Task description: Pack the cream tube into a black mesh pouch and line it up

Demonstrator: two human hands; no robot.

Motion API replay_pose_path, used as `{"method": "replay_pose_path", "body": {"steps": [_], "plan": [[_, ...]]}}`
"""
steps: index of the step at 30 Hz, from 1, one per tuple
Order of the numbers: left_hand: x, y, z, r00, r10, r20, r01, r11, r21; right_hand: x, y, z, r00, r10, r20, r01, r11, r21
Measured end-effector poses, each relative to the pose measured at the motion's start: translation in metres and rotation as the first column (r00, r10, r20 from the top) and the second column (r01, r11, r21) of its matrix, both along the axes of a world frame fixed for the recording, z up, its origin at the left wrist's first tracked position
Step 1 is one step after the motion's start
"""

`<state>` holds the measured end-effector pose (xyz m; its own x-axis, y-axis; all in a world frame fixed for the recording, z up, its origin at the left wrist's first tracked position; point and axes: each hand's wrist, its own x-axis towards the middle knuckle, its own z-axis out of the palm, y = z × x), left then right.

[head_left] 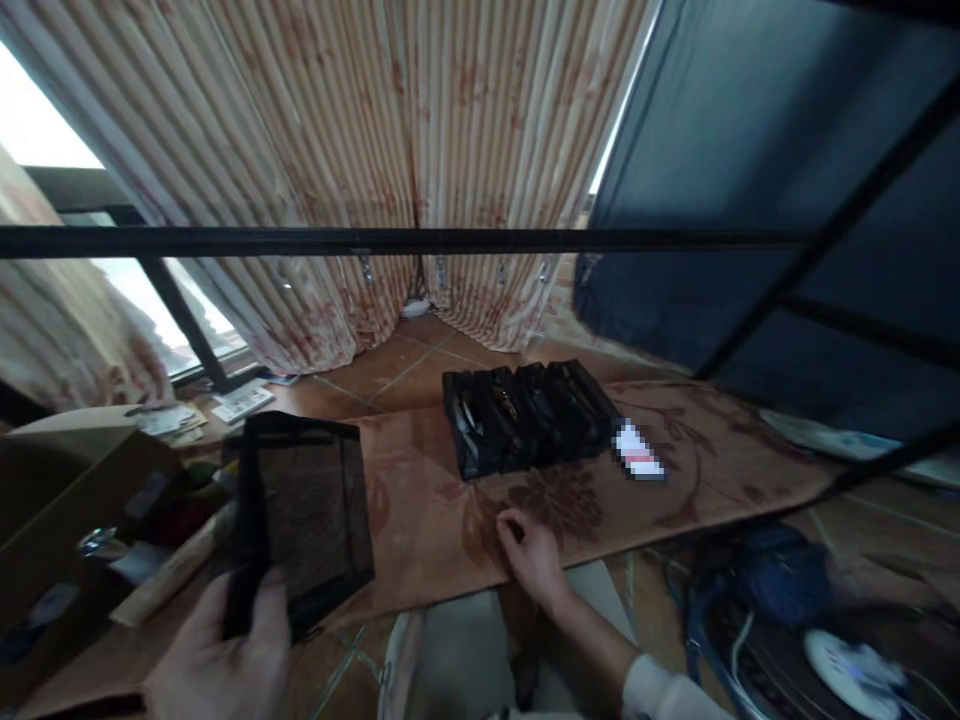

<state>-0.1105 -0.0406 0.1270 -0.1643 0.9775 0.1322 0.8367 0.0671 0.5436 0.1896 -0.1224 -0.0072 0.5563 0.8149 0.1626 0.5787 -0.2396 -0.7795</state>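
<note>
At the left, my left hand (225,645) is closed around the lower edge of a black mesh pouch (319,510), held upright above the cloth. Its panel is dark and partly see-through, with thick black edging. My right hand (531,555) rests near the front edge of the cloth-covered table, fingers curled in, with nothing visible in them. Beyond that hand lies a black divided organizer (529,420). Several slots run across it, and shiny items too dark to name sit inside. A blurred-out white and pink thing (637,455) lies against the organizer's right end.
A cardboard box (82,500) with mixed items stands at the left. The brown patterned cloth (420,540) covers the table. A black metal bar (465,241) crosses in front of the curtains (300,130). A blue bag (784,570) and a white round object (851,665) are at lower right.
</note>
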Motion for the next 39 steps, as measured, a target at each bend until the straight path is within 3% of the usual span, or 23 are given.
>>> {"method": "replay_pose_path", "body": {"steps": [4, 8, 13, 18, 27, 35, 39], "plan": [[0.066, -0.017, -0.020, 0.986, -0.135, -0.095, 0.120, 0.982, -0.148, -0.047, -0.013, 0.014, 0.981, 0.121, -0.151, -0.108, 0.990, 0.094], [0.080, -0.013, -0.020, 0.955, -0.231, -0.185, 0.193, 0.961, -0.198, -0.078, -0.018, 0.035, 0.954, 0.273, -0.120, -0.245, 0.947, 0.208], [0.082, -0.015, -0.013, 0.923, -0.382, 0.051, 0.384, 0.907, -0.174, -0.091, -0.006, 0.062, 0.927, 0.373, -0.045, -0.338, 0.882, 0.329], [0.090, -0.026, -0.016, 0.839, -0.482, 0.254, 0.515, 0.854, -0.079, -0.095, 0.005, 0.075, 0.935, 0.350, -0.050, -0.312, 0.883, 0.351], [0.089, -0.036, -0.037, 0.772, -0.554, 0.311, 0.592, 0.805, -0.035, -0.064, 0.008, 0.058, 0.961, 0.219, -0.171, -0.164, 0.944, 0.286], [0.073, -0.042, -0.042, 0.625, -0.760, 0.181, 0.781, 0.613, -0.121, -0.042, 0.005, 0.041, 0.951, 0.124, -0.283, -0.032, 0.951, 0.308], [0.074, -0.049, -0.041, 0.599, -0.780, 0.179, 0.801, 0.584, -0.136, -0.040, 0.005, 0.039, 0.949, 0.110, -0.296, -0.009, 0.947, 0.321]]}}
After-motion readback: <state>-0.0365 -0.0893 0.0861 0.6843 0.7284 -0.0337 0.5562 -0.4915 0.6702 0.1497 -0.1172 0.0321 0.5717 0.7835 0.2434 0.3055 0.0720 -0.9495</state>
